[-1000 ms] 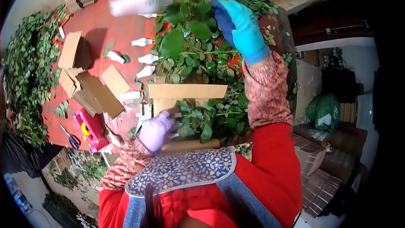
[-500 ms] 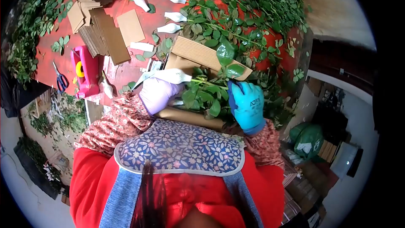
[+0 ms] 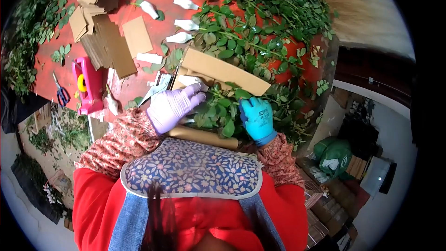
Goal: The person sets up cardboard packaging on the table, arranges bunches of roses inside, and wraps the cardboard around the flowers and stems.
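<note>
Gloved in lavender, my left hand has its fingers stretched out and slightly apart beside a white-wrapped rose head. The head lies inside a folded cardboard wrap. My right hand, in a teal and dark blue glove, has its fingers curled round a leafy rose stem at the right of the wrap. Between the hands are green rose leaves. The wrap's rolled near edge lies just in front of my body. A pale pointed object sits by my left wrist, partly hidden.
Cardboard pieces are stacked at the left. Near them are a pink tape dispenser, scissors and a loose wrapped rose. Wrapped roses and piled leafy stems lie beyond the wrap.
My right hand came down from the far stems with a rose, which now lies lower, in the wrap. My left hand has loosened its fingers at the rose head. The view has shifted.
</note>
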`<state>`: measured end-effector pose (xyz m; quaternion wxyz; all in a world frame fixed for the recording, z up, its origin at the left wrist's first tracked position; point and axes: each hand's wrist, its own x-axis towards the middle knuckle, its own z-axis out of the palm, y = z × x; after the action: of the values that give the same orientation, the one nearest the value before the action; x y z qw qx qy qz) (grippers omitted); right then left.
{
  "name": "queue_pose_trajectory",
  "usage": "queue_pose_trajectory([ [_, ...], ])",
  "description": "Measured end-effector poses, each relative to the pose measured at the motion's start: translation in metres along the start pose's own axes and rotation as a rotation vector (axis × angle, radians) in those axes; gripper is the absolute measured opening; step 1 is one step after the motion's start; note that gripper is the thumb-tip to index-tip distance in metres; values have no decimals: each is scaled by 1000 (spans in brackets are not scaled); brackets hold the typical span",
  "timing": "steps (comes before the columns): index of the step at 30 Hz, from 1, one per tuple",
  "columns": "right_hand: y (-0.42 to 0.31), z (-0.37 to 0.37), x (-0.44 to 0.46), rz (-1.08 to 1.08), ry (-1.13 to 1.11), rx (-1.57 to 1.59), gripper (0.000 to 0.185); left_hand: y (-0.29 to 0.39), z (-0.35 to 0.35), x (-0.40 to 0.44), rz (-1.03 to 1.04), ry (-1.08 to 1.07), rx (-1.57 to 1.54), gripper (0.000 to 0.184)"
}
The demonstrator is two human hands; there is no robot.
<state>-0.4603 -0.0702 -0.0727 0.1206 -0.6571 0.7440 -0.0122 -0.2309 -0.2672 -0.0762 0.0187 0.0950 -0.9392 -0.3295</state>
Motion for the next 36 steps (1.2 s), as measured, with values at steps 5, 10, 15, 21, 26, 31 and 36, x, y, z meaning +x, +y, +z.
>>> queue_pose_trajectory([
  [5,4,-3,-4,53,-128,68,32,-6,3,3,-203,-145,-162,54],
  [10,38,-99,24,54,-209,568,27,-4,6,2,-148,-61,-58,46],
  [15,66,-87,150,-59,313,91,24,0,-1,4,-90,-84,89,42],
  [21,108,38,213,103,-185,-154,19,4,-4,7,-165,-124,64,44],
  [26,100,-41,174,51,266,-173,15,10,-9,10,-164,-61,-112,46],
  [31,23,-130,71,-63,633,32,29,0,-2,-3,-144,-98,-138,45],
  [36,-4,-59,9,-86,336,-5,29,-13,14,-2,-552,-89,-1077,45],
])
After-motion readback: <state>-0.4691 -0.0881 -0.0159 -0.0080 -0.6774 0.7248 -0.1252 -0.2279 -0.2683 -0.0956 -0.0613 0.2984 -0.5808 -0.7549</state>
